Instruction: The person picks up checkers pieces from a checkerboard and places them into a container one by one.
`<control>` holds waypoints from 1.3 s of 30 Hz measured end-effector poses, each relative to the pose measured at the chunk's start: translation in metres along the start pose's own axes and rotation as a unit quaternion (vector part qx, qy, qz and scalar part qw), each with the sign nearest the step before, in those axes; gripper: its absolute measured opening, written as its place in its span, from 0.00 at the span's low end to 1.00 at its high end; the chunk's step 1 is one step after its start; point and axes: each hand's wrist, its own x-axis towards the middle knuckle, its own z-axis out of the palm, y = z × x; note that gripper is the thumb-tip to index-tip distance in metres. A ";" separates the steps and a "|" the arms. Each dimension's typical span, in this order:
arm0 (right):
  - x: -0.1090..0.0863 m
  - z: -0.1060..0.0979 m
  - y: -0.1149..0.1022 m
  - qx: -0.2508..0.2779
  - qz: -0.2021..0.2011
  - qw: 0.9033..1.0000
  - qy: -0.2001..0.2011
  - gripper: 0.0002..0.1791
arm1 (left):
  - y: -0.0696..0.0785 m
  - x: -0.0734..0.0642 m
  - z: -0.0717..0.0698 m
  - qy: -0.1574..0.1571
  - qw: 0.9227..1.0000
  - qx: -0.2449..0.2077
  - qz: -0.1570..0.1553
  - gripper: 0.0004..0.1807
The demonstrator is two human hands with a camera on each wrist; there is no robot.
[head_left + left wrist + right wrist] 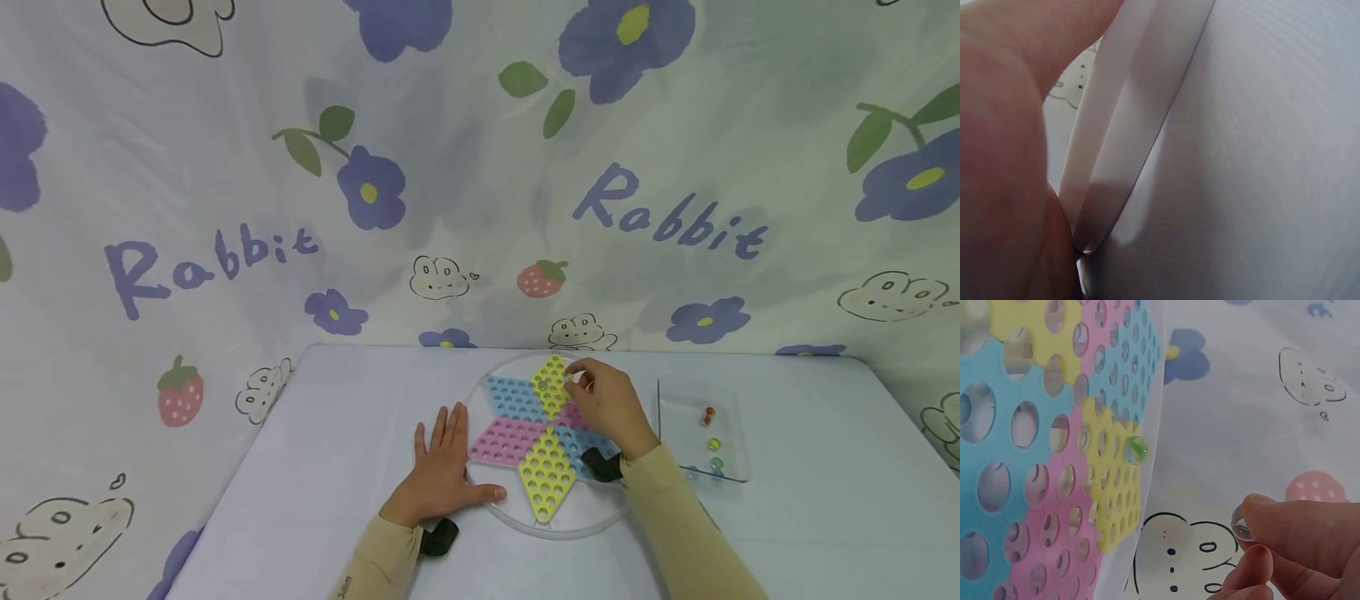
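Observation:
A round Chinese checkers board [547,475] with a star of yellow, pink and blue hole sections lies on the white table. My right hand [606,407] pinches a clear marble [1242,524] between thumb and fingertips, held apart from the board near its far yellow point. In the right wrist view, another marble [1137,450], clear with a green swirl, sits in that yellow section. My left hand [441,471] rests at the board's left edge with straight, spread fingers, the thumb reaching over the rim. The left wrist view shows the board's pale rim [1122,125] close up beside the hand.
Right of the board stands a clear plastic box [738,417]. Red marbles [708,412], a yellow-green marble [714,444] and other marbles are in it. A curtain [480,167] printed with flowers and rabbits hangs behind the table.

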 end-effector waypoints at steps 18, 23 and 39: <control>-0.015 -0.014 0.003 0.001 -0.039 0.999 0.024 0.11 | 0.000 0.000 0.000 0.001 1.000 -0.006 -0.003 0.72; -0.020 -0.018 0.003 -0.008 -0.040 0.999 0.028 0.11 | -0.001 0.000 0.000 0.000 1.000 -0.007 -0.003 0.71; -0.038 -0.034 0.011 -0.030 -0.033 0.999 0.025 0.12 | 0.000 -0.001 0.000 0.004 1.000 -0.003 -0.003 0.72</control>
